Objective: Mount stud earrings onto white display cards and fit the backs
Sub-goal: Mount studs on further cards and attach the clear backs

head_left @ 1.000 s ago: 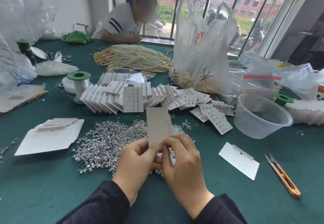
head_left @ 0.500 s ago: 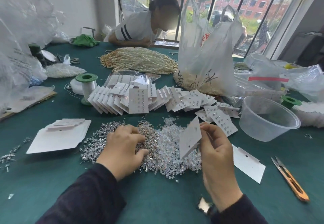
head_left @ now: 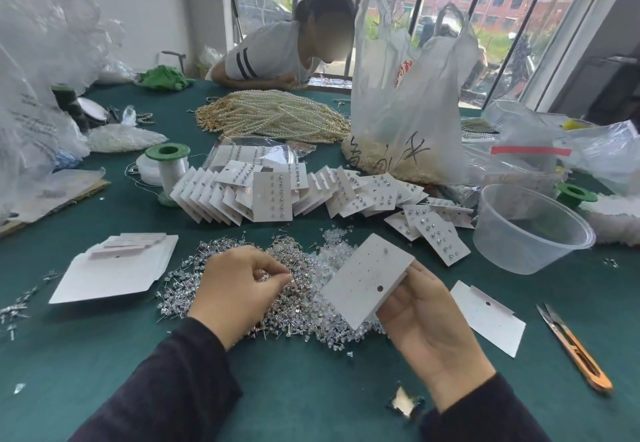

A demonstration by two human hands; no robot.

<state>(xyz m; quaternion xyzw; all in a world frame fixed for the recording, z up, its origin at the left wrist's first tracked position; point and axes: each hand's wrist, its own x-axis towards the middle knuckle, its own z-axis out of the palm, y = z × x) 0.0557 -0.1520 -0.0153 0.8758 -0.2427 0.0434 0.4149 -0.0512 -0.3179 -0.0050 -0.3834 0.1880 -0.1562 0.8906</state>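
My right hand (head_left: pixel 429 317) holds a white display card (head_left: pixel 367 277) by its lower right edge, palm up, tilted over the pile. One stud sits in the card near its top. My left hand (head_left: pixel 239 285) hovers on the heap of silver stud earrings (head_left: pixel 214 279), thumb and fingertips pinched together over the studs; whether a stud is between them I cannot tell. Clear plastic backs (head_left: pixel 332 327) lie in a pile right of the studs, partly under the card.
Finished cards (head_left: pixel 270 195) fan out behind the pile. Blank cards (head_left: pixel 114 268) lie at left, one more blank card (head_left: pixel 488 317) at right. Orange snips (head_left: pixel 575 348), a clear tub (head_left: pixel 530 230), a plastic bag (head_left: pixel 408 102), pearl strands (head_left: pixel 273 116), and a seated person are around.
My right hand has turned the card flatter, face up, and lowered it over the backs. My left hand stays on the stud heap, fingertips now pinched.
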